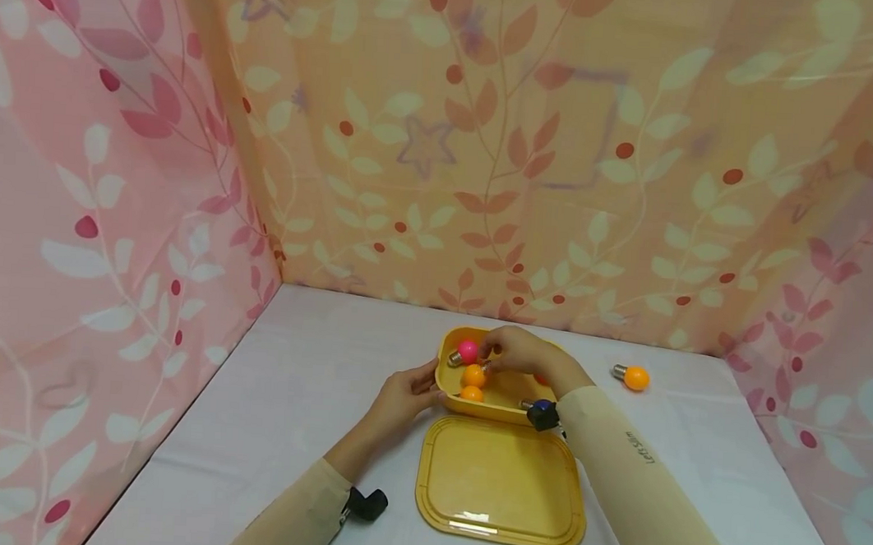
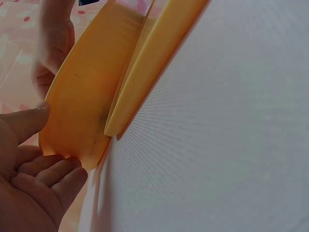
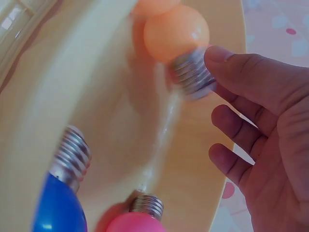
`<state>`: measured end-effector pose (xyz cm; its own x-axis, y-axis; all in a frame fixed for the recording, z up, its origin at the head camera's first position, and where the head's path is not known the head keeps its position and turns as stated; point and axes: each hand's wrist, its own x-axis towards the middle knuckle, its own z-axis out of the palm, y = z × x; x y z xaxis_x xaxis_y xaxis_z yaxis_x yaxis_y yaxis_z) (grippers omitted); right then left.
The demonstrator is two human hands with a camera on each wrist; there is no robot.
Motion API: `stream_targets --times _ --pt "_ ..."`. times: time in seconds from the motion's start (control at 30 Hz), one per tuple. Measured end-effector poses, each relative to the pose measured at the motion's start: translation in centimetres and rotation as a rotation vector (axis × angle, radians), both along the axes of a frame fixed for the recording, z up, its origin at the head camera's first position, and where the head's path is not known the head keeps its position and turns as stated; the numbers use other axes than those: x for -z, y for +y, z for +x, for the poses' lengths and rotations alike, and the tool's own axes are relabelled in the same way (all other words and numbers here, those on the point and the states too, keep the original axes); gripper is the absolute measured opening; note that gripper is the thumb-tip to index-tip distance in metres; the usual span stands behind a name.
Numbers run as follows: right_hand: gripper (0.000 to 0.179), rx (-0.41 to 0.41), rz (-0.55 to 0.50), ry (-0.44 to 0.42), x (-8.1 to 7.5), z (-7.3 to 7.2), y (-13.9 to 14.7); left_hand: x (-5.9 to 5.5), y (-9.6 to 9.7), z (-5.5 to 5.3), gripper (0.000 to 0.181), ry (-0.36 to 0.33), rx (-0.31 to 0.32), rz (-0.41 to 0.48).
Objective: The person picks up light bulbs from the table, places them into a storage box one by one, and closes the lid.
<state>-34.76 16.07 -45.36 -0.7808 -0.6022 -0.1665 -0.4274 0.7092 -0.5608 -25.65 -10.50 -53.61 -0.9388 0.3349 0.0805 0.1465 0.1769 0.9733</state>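
My left hand (image 1: 403,398) holds the left end of a yellow plastic box (image 1: 499,412), thumb and fingertips against its wall. Inside the box, my right hand (image 1: 515,351) pinches the silver screw base of an orange light bulb (image 3: 176,34) with its thumb; the other fingers are loosely bent. A second orange bulb (image 1: 471,394) lies right beside that one. Near the far left corner is a pink bulb (image 1: 467,351). A blue bulb (image 3: 58,205) lies at the near right side, with another pink-red bulb (image 3: 137,223) close to it, partly hidden by the right hand in the head view.
A yellow lid (image 1: 501,483) lies flat on the white-covered table (image 1: 313,357), just in front of the box. One orange bulb with a silver base (image 1: 620,371) rests on the table to the right. Patterned cloth walls (image 1: 480,143) enclose the back and sides.
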Motion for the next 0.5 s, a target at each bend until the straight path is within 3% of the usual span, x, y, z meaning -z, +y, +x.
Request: stream_targets --times 0.3,0.5 --pt "0.032 0.047 0.005 0.016 -1.0 0.5 1.1 -0.4 0.0 0.1 0.071 0.005 0.0 -0.027" --pt "0.029 0.008 -0.001 0.094 -1.4 0.8 2.1 -0.3 0.0 0.1 0.071 0.014 -0.001 -0.01"
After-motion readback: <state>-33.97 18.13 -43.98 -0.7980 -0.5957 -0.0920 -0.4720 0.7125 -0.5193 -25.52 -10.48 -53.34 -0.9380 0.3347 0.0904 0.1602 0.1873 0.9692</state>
